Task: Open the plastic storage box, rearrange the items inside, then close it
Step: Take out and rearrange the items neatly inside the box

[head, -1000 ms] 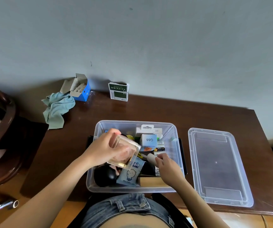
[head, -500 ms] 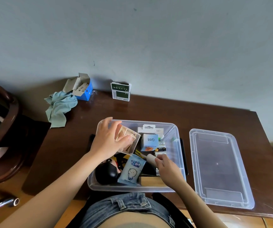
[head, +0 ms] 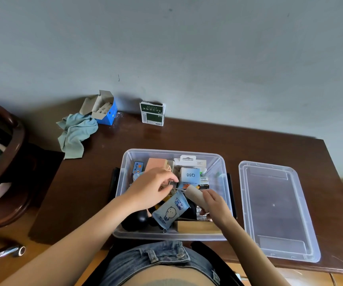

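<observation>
Here, nearest first:
Person: a denim waistband (head: 162, 256) sits at the near edge of the dark wooden table (head: 187, 137), both forearms reaching forward into the box.
Storage box: the clear plastic storage box (head: 125, 203) stands open in the middle of the table, just in front of the person, packed with small items.
Right hand: the right hand (head: 216, 205) is curled round a pale beige tube (head: 195, 194), which points up and to the left over the box's middle.
Left hand: the left hand (head: 152, 188) is inside the box with thumb and fingertips drawn together; they seem to pinch something small, but I cannot tell what.
Near contents: a light blue tissue packet (head: 171, 211) with a cartoon figure leans just below the two hands; a black rounded object (head: 135, 220) lies at the near left corner.
Far contents: a white box printed Q88 (head: 190, 175) stands beyond the hands, with a pinkish-tan box (head: 156, 164) to its left.
Lid: the clear lid (head: 276, 209) lies flat on the table just right of the box, apart from it.
Far edge: a green-and-white carton (head: 152, 114) stands by the wall; an opened blue carton (head: 105, 109) touches a crumpled pale green cloth (head: 76, 134) at far left.
</observation>
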`<state>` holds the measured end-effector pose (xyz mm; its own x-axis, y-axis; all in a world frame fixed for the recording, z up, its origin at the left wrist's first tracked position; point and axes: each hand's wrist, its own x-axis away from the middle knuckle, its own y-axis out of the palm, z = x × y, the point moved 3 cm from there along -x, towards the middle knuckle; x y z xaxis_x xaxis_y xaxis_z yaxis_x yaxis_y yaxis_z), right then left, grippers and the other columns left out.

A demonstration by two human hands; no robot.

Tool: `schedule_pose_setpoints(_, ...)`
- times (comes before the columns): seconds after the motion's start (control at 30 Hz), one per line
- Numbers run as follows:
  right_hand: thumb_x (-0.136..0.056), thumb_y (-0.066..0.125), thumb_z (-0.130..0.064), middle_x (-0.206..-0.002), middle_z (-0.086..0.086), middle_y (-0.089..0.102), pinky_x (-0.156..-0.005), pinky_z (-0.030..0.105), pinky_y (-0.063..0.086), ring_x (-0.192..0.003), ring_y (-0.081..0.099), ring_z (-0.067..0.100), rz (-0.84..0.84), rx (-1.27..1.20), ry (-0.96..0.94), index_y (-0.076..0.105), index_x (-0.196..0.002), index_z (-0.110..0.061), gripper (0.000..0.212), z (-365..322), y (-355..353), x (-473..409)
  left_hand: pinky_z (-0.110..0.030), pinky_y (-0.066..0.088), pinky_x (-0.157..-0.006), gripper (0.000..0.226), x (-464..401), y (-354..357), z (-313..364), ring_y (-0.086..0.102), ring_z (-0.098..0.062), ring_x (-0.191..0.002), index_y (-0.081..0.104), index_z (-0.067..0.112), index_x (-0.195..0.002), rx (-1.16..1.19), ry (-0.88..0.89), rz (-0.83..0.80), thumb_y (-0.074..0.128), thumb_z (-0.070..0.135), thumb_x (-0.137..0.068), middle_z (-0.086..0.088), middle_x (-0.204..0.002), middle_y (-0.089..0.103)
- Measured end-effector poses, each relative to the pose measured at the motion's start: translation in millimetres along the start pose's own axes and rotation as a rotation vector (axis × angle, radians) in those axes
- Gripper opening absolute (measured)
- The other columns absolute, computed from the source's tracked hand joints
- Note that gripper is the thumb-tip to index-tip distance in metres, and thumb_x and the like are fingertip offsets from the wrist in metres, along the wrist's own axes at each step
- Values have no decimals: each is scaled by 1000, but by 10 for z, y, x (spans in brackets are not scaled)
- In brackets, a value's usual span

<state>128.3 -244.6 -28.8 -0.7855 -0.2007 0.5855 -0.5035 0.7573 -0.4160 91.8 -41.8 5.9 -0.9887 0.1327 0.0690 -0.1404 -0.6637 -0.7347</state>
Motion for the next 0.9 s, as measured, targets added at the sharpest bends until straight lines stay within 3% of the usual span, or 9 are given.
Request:
schedule_pose_setpoints(0.1, -101, 35, -24, -81, 8, 55, -46, 24, 33, -51, 49, 14, -4, -118, 23, 58, -109, -11, 27, -22, -21, 23, -30, 47, -81, 24, -47, 93, 115, 52, -9, -99, 61, 23, -117, -128, 49, -23, 56, 22, -94, 8, -108, 59)
schedule_pose_setpoints(0.23, -102, 39, -26, -79, 5, 57, -46, 20, 37, -53, 53, 9, -72, -290, -12, 58, -113, -10, 27, -25, -63, 131, -28, 50, -72, 26, -111, 181, 227, 59, -9, -88, 59, 25, -117, -135, 11, -14, 57, 35, -93, 11, -108, 61)
schedule_pose_setpoints(0.37, -98, 47, -18, -99, 6, 66, -74, 29, 54, -84, 68, 20, -247, -515, -83, 55, -120, -13, 24, -5, -90, 226, -29, 43, -57, 29, -179, 201, 217, 59, -16, -66, 61, 24, -91, -39, -127, -15, 48, 49, -94, 9, -76, 60)
schedule_pose_setpoints(0.43, -95, 51, -11, -102, 4, 69, -86, 33, 52, -98, 67, 22, -307, -478, -151, 56, -119, -11, 25, -15, -106, 255, -35, 45, -59, 38, -206, 218, 215, 62, -21, -66, 64, 23, -94, 28, -163, -79, 44, 55, -93, 4, -72, 63)
schedule_pose_setpoints(0.5, -92, 55, -4, -105, 5, 71, -83, 27, 52, -101, 66, 18, -315, -388, -207, 57, -116, -9, 25, -50, -107, 267, -38, 50, -72, 42, -232, 241, 223, 65, -19, -74, 66, 23, -107, 176, -179, -152, 46, 57, -91, 3, -86, 69)
schedule_pose_setpoints(0.57, -90, 58, -2, -104, 7, 71, -80, 24, 52, -97, 66, 16, -303, -360, -237, 58, -115, -10, 26, -90, -94, 256, -30, 52, -79, 38, -246, 252, 255, 63, -3, -81, 64, 26, -114, 316, -168, -195, 53, 53, -90, 15, -98, 66)
schedule_pose_setpoints(0.67, -91, 59, -5, -103, 9, 71, -86, 29, 52, -97, 66, 18, -259, -315, -307, 62, -112, -11, 22, -153, -62, 214, -10, 43, -72, 23, -258, 273, 314, 53, 16, -79, 61, 34, -107, 291, -94, -204, 64, 44, -86, 26, -95, 58)
schedule_pose_setpoints(0.77, -90, 61, -6, -87, -5, 73, -73, 18, 51, -84, 67, 5, -177, -215, -380, 66, -100, -19, 18, -194, -36, 173, -24, 49, -75, 15, -271, 293, 316, 56, 9, -77, 56, 33, -87, 273, -89, -145, 70, 35, -84, 19, -92, 61)
schedule_pose_setpoints(0.9, -84, 70, -26, -87, -14, 70, -68, 14, 49, -82, 64, -2, 4, -13, -393, 68, -97, -38, 18, -133, -66, 121, -37, 50, -90, 23, -282, 358, 319, 63, -13, -100, 64, 16, -109, 268, -99, -153, 67, 21, -87, 4, -115, 65)
